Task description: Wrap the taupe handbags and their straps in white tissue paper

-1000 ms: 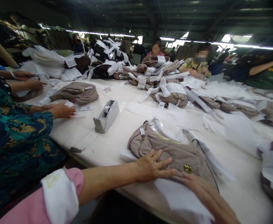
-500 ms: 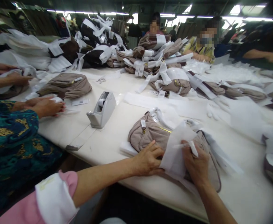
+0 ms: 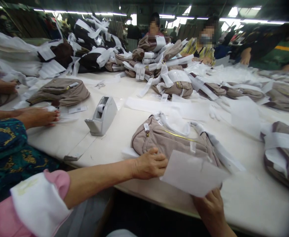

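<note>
A beige-brown ribbed handbag point(image 3: 169, 140) with a gold zip lies on the table in front of me, its strap wrapped in white paper. A translucent white paper sheet point(image 3: 195, 172) spreads over the bag's lower right front. My left hand point(image 3: 150, 163) rests at the bag's lower left edge, fingers curled together at the sheet's left side. My right hand point(image 3: 210, 204) is below the sheet at the table's edge, closed on its lower border; the fingertips are partly hidden behind the paper. A small white tag point(image 3: 193, 146) hangs from the zip.
A grey tape dispenser point(image 3: 102, 116) stands left of the bag. A paper-banded bag point(image 3: 285, 151) lies at the right. Wrapped bags point(image 3: 174, 82) pile up behind. At left, a co-worker's hands point(image 3: 39, 116) work near another beige bag point(image 3: 60, 91). More people stand across the table.
The paper sheet has come down off the bag's middle, baring the zip. My right hand has moved down toward the table's edge with it. My left hand stays near the bag's lower edge.
</note>
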Tool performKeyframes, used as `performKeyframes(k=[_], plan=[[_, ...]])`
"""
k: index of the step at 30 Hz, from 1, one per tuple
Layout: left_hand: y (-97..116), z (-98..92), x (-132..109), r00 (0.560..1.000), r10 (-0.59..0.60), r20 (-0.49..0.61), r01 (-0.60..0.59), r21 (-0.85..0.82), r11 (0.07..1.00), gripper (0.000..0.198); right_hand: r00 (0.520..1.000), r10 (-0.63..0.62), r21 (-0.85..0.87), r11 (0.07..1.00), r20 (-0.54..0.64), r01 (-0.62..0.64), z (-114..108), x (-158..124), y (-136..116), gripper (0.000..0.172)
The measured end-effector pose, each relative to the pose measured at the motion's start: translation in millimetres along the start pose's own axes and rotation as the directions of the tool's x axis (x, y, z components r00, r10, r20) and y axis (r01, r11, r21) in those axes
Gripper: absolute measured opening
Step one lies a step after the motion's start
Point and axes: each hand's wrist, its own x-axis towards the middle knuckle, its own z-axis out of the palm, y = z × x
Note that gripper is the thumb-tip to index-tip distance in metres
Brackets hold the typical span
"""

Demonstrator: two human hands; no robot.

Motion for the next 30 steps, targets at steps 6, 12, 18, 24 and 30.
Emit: performKeyframes(k=[6,12,18,24,30], plan=[[-33,-7.6,-5,0.976,0.200,0.092,-0.195,-0.055,0.979,0.022,0.987,-0.104,0.067,0.993,0.119,0.096,2,-1,17,0.031],[-34,4.7,-7,0.983,0.180,-0.044,-0.182,-0.069,0.981,0.018,0.976,-0.179,0.127,0.978,0.123,0.163,4,-4,27,0.032],[-6,14.8,-10,0.987,-0.054,-0.153,0.051,-0.019,0.999,0.013,0.984,-0.153,0.055,0.987,0.094,0.149,2,-3,15,0.027],[5,23.1,-12,0.969,-0.157,-0.189,0.153,-0.033,0.988,0.008,0.997,-0.041,-0.128,0.991,0.062,0.049,2,6,-16,0.049],[4,21.3,-13,0.967,-0.169,-0.192,0.160,-0.066,0.985,0.011,0.999,-0.024,-0.218,0.976,-0.036,0.015,18,12,-25,0.029]])
